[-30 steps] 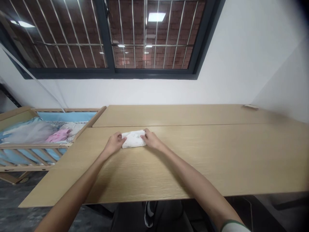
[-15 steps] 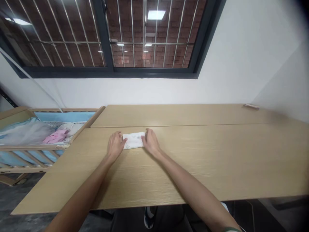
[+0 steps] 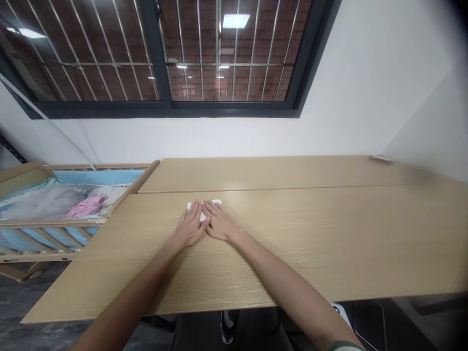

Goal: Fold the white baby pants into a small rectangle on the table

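Note:
A small folded white cloth (image 3: 202,216) lies flat on the wooden table (image 3: 285,234), mostly covered by my hands. My left hand (image 3: 190,225) rests palm down over its left part, fingers stretched forward. Over the right part lies my right hand (image 3: 219,222), also flat with fingers extended. The two hands meet at the middle, thumbs close together. Only bits of the cloth show, at its far edge and between the hands.
A wooden crib (image 3: 73,224) with blue lining, holding a pink cloth (image 3: 86,206) and pale bedding, stands at the left of the table. A small flat item (image 3: 380,159) lies at the far right corner. Behind is a wall with a barred window (image 3: 230,58).
Both hands have moved inward from the cloth's left and right ends and now lie flat on top of it, covering most of it.

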Available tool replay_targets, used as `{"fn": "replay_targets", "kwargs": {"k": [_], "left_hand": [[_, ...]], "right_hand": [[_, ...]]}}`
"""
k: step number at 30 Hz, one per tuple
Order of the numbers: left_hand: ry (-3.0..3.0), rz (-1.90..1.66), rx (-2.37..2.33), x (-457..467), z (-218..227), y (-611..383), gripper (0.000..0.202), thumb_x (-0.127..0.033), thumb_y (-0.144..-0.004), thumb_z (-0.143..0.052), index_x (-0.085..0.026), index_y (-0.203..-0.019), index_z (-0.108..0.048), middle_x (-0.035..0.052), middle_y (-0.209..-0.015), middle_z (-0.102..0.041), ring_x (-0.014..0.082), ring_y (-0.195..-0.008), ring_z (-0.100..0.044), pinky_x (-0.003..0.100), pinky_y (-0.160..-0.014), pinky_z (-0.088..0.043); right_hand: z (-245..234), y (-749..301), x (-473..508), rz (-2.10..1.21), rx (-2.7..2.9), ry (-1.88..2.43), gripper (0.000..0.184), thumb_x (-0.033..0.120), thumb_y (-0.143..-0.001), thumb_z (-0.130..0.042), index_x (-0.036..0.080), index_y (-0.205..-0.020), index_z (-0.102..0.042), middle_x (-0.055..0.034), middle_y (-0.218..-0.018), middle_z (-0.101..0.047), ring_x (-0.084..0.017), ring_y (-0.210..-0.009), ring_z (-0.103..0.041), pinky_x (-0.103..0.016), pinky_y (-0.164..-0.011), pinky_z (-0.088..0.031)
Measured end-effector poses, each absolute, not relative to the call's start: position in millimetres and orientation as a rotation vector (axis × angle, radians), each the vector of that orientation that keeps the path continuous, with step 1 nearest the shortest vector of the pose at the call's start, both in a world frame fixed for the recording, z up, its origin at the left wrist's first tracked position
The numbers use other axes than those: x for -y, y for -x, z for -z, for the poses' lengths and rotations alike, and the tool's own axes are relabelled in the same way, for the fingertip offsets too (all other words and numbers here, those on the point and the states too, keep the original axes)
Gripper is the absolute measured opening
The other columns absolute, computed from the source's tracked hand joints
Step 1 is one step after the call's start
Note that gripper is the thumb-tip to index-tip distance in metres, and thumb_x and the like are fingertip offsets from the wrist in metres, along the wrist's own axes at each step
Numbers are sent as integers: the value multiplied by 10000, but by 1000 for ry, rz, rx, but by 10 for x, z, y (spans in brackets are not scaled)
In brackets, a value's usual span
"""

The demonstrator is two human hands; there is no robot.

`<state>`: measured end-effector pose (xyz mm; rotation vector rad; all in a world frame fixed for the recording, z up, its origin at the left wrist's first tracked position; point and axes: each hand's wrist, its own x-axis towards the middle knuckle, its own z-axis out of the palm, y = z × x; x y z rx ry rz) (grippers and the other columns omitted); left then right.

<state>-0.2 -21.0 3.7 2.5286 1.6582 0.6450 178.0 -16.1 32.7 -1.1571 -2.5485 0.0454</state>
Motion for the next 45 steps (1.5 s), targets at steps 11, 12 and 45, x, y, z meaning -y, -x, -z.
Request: {"fn": "replay_targets", "kwargs": {"k": [11,12,45], "left_hand": [[-2526,-788,-1596,201,-35,154,806,-629,-978,-394,-81,-1555,-265,250,-1623,-244,358,-1524,-199,522,-1211,-223],[-2560,-794,-1541,201,-60,180,792,-635,-964,-435,-118,-1548,-299,227,-1616,-284,351,-1515,-233,515,-1208,-235],[-1815,-1024,-1442,343,-286,-4,401,-379,-863,-621,-208,-1196,-476,5,-767,-686,220,-750,-682,335,-731,-502]], "right_hand": [[-363,-2099,216,-220,2439,1197,770,564,-1012,-394,60,-1580,-267,-219,-1652,-199,-305,-1554,-134,-492,-1250,-163],[-371,-2107,215,-191,2445,1158,759,529,-1002,-438,53,-1573,-281,-226,-1654,-190,-313,-1552,-134,-493,-1248,-168],[-624,-2155,-609,-722,1835,1383,397,359,-799,-754,187,-1108,-572,-19,-921,-652,-148,-776,-610,-260,-689,-501]]}}
